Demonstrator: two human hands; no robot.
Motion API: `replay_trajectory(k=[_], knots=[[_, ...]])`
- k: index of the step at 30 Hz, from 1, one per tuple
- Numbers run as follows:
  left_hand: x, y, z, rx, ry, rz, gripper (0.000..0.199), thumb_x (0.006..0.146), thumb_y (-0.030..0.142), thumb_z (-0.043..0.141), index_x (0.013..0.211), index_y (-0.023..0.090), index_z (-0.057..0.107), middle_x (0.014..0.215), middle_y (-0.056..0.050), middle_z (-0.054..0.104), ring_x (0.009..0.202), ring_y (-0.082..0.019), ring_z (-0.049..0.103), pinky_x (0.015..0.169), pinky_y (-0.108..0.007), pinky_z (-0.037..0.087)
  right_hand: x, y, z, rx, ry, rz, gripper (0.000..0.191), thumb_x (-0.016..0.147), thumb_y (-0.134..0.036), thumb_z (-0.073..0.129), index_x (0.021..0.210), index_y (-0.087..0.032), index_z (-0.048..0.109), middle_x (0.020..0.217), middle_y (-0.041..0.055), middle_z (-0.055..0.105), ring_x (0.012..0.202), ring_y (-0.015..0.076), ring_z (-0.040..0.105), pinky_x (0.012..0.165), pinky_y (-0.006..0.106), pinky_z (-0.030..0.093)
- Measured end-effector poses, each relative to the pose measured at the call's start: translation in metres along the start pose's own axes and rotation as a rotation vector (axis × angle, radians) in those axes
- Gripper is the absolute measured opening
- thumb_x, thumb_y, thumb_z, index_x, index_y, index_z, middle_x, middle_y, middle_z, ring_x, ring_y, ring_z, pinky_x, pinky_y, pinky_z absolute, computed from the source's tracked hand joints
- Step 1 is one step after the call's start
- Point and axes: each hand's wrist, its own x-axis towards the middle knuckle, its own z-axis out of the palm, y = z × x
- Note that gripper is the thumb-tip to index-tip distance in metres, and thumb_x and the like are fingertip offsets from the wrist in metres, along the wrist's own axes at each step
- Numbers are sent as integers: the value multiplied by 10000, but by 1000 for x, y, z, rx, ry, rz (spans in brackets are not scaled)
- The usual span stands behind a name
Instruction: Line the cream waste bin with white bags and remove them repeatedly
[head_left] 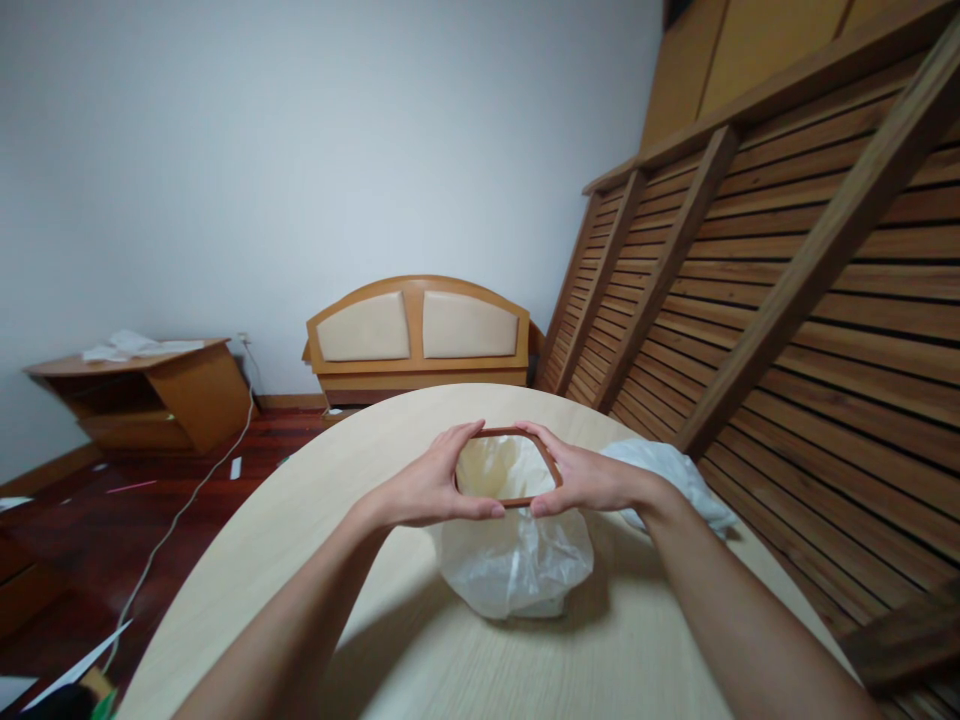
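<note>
A brown rounded-rectangular ring (504,433) is gripped from both sides above the round table (300,560). My left hand (442,480) clasps its left end, thumb along the near edge and fingers at the far edge. On the opposite end, my right hand (577,475) holds it the same way. A thin, translucent white plastic bag (517,565) hangs below the ring, its mouth spread inside it and its crumpled bottom at the tabletop. Whether anything stands inside the bag cannot be made out.
Another crumpled white plastic bag (667,475) lies near the table's right edge. Slatted wooden panels (750,280) lean along the right side. Beyond the table are a padded headboard (416,320) and a low cabinet (187,390). A white cable (195,500) runs across the floor.
</note>
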Motion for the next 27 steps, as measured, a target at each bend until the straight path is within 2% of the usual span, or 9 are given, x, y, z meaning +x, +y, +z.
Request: replay_trajectory(k=[6,11,14,17,22,24,27], knots=[[1,-7,4,-35,19,-1,1125,651,584,839,1540,141,311,1594,-222,329,1461,-401,336,1206,-601,266,2,0,3,-4,38,9,1003,669,-409,884,1468,-206,311,1476,146,471,1373,293,460,1174,489,345],[5,-17,8,-86,73,27,1082,689,569,824,1541,153,302,1592,-216,328,1464,-391,337,1208,-596,270,5,13,2,3,126,9,1031,644,-442,895,1477,-206,335,1475,144,491,1381,309,460,1176,486,355],[7,-24,12,-114,109,50,1065,720,571,802,1548,150,281,1620,-216,272,1503,-380,263,1233,-585,214,7,22,1,-27,190,13,1067,645,-490,885,1509,-211,323,1534,150,439,1398,323,448,1183,499,348],[10,-32,18,-137,144,69,1029,770,563,765,1562,156,250,1665,-206,151,1546,-355,138,1255,-562,138,9,31,0,-85,248,4,1093,655,-555,859,1538,-207,316,1582,151,387,1432,335,411,1201,519,315],[17,-47,32,-164,269,72,941,843,565,687,1567,154,249,1683,-196,35,1559,-324,35,1260,-534,94,16,46,-1,-218,389,47,1130,698,-656,786,1578,-165,275,1648,152,262,1518,321,253,1254,513,172],[22,-53,37,-171,322,55,899,876,560,645,1570,153,244,1682,-194,31,1558,-313,32,1261,-518,97,20,51,-1,-241,440,49,1128,730,-691,739,1587,-145,251,1653,158,240,1525,310,237,1258,501,159],[27,-61,46,-176,391,34,877,904,542,614,1583,168,204,1685,-177,45,1557,-291,38,1265,-497,95,26,59,3,-247,496,0,1036,789,-709,671,1587,-184,267,1655,141,243,1524,301,242,1254,512,168]])
